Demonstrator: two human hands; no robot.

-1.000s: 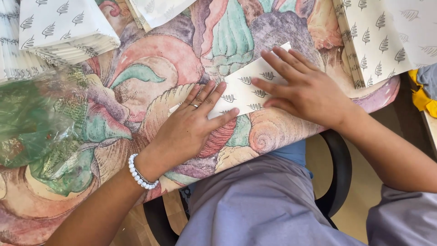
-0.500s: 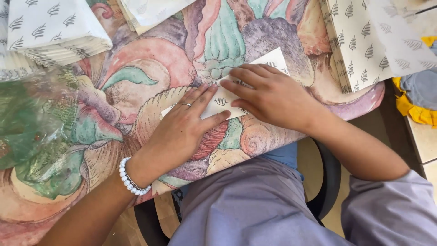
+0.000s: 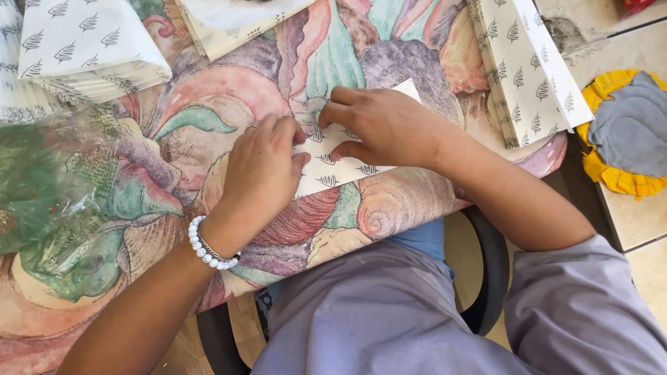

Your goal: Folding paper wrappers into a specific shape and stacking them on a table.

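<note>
A white paper sheet (image 3: 332,170) printed with small dark leaf shapes lies on the colourful patterned tablecloth (image 3: 389,208) near the table's front edge. My left hand (image 3: 260,170), with a ring and a white bead bracelet at the wrist, presses flat on the sheet's left part. My right hand (image 3: 385,125) lies over the sheet's upper right part, its fingers curled on the paper's top edge. The fingertips of both hands nearly meet over the sheet. Most of the sheet is hidden under the hands.
A stack of folded leaf-print papers (image 3: 87,52) sits at the far left. More leaf-print sheets (image 3: 524,69) lie at the right edge, another pile (image 3: 236,21) at the top. Crinkled clear plastic (image 3: 48,180) covers the left. A yellow and grey cloth (image 3: 625,132) lies on the floor.
Both hands have slid left and closer together over the sheet. My left hand, flat and spread before, now has its fingers drawn in. More of the paper is covered.
</note>
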